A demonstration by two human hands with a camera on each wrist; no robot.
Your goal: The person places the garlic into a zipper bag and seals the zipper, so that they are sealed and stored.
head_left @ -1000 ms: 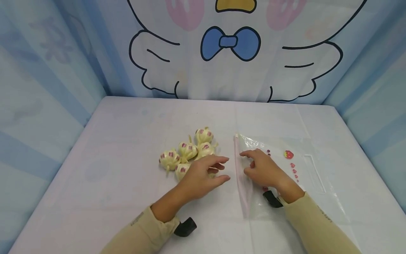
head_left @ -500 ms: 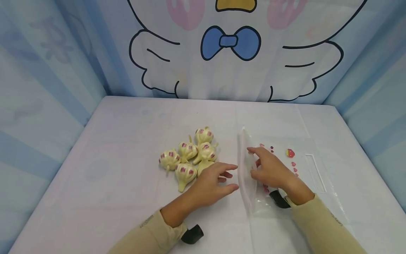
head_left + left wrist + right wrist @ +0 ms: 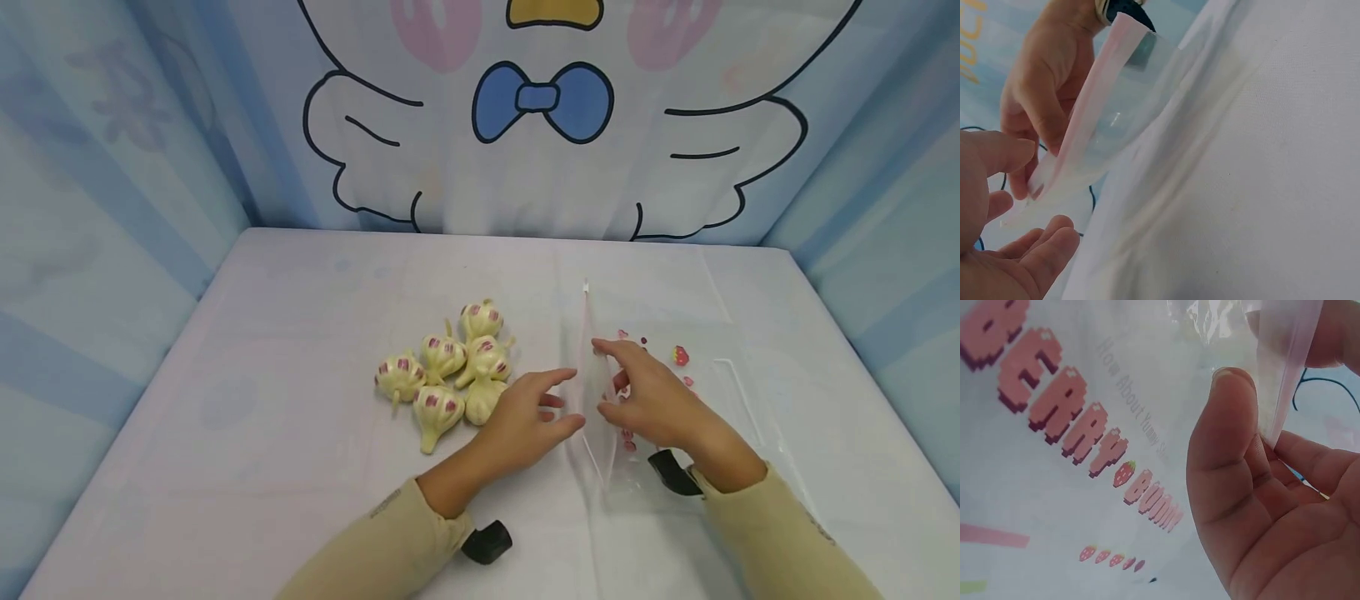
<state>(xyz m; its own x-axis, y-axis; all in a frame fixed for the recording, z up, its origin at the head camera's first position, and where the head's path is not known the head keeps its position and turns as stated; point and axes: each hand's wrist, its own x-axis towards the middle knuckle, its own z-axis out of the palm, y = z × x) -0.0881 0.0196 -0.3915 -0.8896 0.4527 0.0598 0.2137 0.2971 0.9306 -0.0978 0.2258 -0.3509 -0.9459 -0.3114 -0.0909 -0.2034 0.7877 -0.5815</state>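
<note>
A clear zip bag with a pink-edged mouth and red strawberry print lies on the right of the table, its mouth edge raised. My right hand holds that edge, thumb on one side of the plastic and fingers on the other, as the right wrist view shows. Just left of the mouth, my left hand has its thumb and fingers spread apart. In the left wrist view, the bag's pink edge reaches near my left fingers. Several garlic bulbs lie clustered beyond my left hand.
A white cloth covers the table. Behind it hangs a curtain with a cartoon print, and blue curtains close in the sides. A black wrist camera juts out below my left wrist.
Both hands have moved right, the left toward the bag's mouth. The mouth edge has shifted right and lifted with my right hand. The garlic bulbs have stayed where they were.
</note>
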